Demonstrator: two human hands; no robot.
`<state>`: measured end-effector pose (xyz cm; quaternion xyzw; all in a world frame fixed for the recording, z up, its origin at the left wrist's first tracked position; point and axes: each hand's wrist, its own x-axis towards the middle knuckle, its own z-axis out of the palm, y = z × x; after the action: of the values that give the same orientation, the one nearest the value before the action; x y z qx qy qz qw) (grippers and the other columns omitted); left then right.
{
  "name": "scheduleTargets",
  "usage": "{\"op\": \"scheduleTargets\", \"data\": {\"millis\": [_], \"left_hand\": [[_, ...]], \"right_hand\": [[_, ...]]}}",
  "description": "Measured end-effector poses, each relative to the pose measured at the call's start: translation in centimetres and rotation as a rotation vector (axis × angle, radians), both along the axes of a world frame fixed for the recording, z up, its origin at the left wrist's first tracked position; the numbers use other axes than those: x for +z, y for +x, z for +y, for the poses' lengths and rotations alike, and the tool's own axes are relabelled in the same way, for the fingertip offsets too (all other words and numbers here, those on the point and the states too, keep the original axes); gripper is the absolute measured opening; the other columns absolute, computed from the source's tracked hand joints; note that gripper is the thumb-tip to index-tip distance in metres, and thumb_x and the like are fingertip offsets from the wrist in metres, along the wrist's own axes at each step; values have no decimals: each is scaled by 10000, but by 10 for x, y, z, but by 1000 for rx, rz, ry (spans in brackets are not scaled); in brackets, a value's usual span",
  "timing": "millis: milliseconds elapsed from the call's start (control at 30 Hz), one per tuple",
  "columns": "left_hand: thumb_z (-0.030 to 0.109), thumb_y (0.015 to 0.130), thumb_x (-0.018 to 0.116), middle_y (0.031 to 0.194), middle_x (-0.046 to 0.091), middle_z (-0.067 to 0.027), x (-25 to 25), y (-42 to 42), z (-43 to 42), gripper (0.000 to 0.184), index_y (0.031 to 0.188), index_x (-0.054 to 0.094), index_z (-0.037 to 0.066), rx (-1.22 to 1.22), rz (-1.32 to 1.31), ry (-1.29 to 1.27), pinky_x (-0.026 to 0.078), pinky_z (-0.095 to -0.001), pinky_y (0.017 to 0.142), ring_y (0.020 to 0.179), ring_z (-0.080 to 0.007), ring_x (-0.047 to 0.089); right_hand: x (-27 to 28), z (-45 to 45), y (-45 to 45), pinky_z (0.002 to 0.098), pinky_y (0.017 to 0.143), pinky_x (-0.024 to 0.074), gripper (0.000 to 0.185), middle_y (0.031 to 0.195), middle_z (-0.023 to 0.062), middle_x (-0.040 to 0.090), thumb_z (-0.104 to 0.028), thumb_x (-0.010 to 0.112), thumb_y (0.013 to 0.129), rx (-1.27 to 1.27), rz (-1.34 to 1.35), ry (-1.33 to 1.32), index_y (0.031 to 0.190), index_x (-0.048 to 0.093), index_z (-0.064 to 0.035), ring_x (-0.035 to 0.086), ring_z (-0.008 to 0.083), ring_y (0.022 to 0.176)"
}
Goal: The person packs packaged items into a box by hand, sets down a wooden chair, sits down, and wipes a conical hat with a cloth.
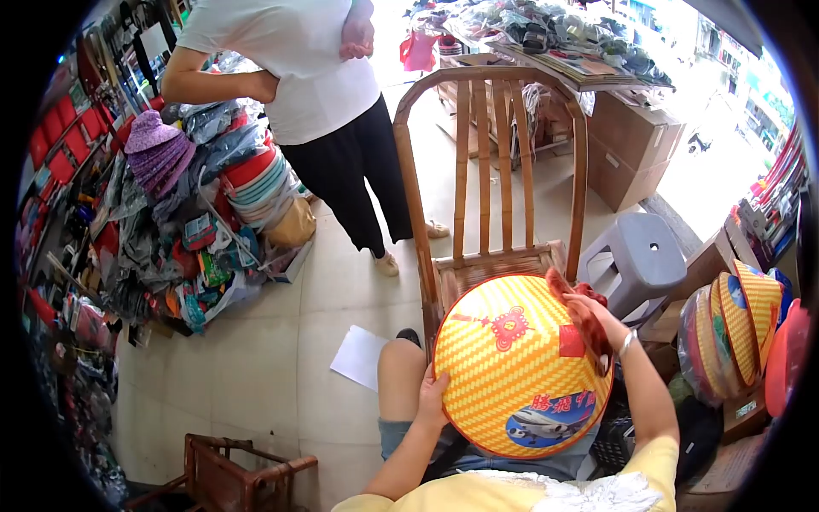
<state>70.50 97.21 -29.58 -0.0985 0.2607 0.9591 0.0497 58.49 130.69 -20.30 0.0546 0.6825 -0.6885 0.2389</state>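
A round woven hat (486, 375), yellow and orange with a dark red edge, rests over my lap in front of the chair. On it are a red knot print, a red square and an airplane picture with lettering. My left hand (432, 398) is closed on the hat's left rim. At the upper right rim, my right hand (599, 314) is closed around a dark red strip of cloth (584, 328), which curves down over the hat's edge. Some of the right fingers are hidden behind the strip.
A bamboo chair (461, 256) stands just ahead, with a grey stool (640, 264) to its right. More woven hats (729, 316) are stacked at right. A person (299, 77) stands beyond, beside piled goods (205, 222). White paper (356, 355) lies on the floor.
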Motion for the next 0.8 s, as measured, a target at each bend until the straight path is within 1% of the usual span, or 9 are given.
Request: {"op": "scheduleTargets", "data": {"millis": [67, 167, 267, 333, 400, 533, 600, 733, 800], "left_hand": [[139, 883, 590, 1170, 589, -108, -9, -1, -2, 360, 1216, 481, 53, -6, 15, 17, 515, -392, 860, 1026, -249, 604], [168, 876, 606, 1176, 587, -107, -8, -4, -1, 390, 1226, 476, 56, -53, 3, 38, 511, -399, 869, 1031, -254, 601], [169, 877, 607, 1178, 585, -102, -13, -8, -1, 381, 1220, 478, 63, -93, -2, 55, 508, -402, 875, 1039, -255, 597], [166, 878, 605, 1180, 584, -100, -15, -13, 1, 375, 1217, 479, 68, -112, 7, 58, 507, -402, 877, 1043, -254, 594], [157, 884, 596, 1179, 583, -96, -16, -15, 4, 361, 1216, 478, 76, -50, -5, 2, 504, -409, 883, 1046, -253, 592], [154, 896, 578, 1210, 561, -92, -30, -16, -4, 368, 1236, 456, 82, -32, 11, -29, 490, -410, 907, 1076, -248, 574], [158, 908, 557, 1246, 531, -93, -29, -14, -6, 390, 1266, 423, 84, -2, -38, -72, 472, -406, 934, 1118, -247, 545], [158, 919, 534, 1260, 516, -93, -21, -12, -5, 400, 1287, 395, 82, 36, -42, -98, 464, -401, 943, 1134, -246, 530], [167, 925, 523, 1244, 526, -91, -20, -11, -4, 392, 1285, 394, 77, 74, -29, -126, 470, -401, 931, 1115, -245, 540]], "right_hand": [[-21, 2, 38, 353, 1064, 273, 397, 1288, 96, 460, -65, 477, 886, -100, 449, 98, 1283, 490, -65, 387, 237, 1250], [-10, -20, 96, 408, 1078, 246, 545, 1325, 183, 426, 17, 513, 742, -164, 879, 682, 1282, 468, -33, 365, 345, 1271], [11, -66, 136, 594, 1061, 152, 571, 1368, 178, 378, -232, 618, 700, -179, 956, 839, 1244, 519, -92, 267, 415, 1305], [3, -84, 145, 673, 1031, 108, 591, 1368, 163, 386, -324, 656, 662, 48, 1007, 1083, 1215, 546, -147, 264, 427, 1301], [-1, -99, 134, 726, 991, 107, 503, 1342, 94, 440, -381, 687, 648, 230, 1218, 1138, 1106, 614, -188, 291, 369, 1307], [30, -118, 81, 693, 1012, 132, 418, 1270, 86, 507, -356, 696, 635, 231, 1309, 1097, 999, 618, -166, 357, 305, 1279], [43, -120, 53, 658, 1002, 197, 401, 1245, 85, 525, -342, 676, 658, 139, 1325, 1121, 1001, 619, -140, 384, 285, 1255], [50, -114, 20, 455, 922, 331, 394, 1119, 65, 577, -298, 697, 638, -22, 1172, 915, 996, 632, -148, 475, 250, 1116], [36, -102, 13, 426, 919, 338, 405, 1094, 66, 596, -289, 687, 652, -114, 1028, 758, 1023, 632, -137, 503, 243, 1087]]}}
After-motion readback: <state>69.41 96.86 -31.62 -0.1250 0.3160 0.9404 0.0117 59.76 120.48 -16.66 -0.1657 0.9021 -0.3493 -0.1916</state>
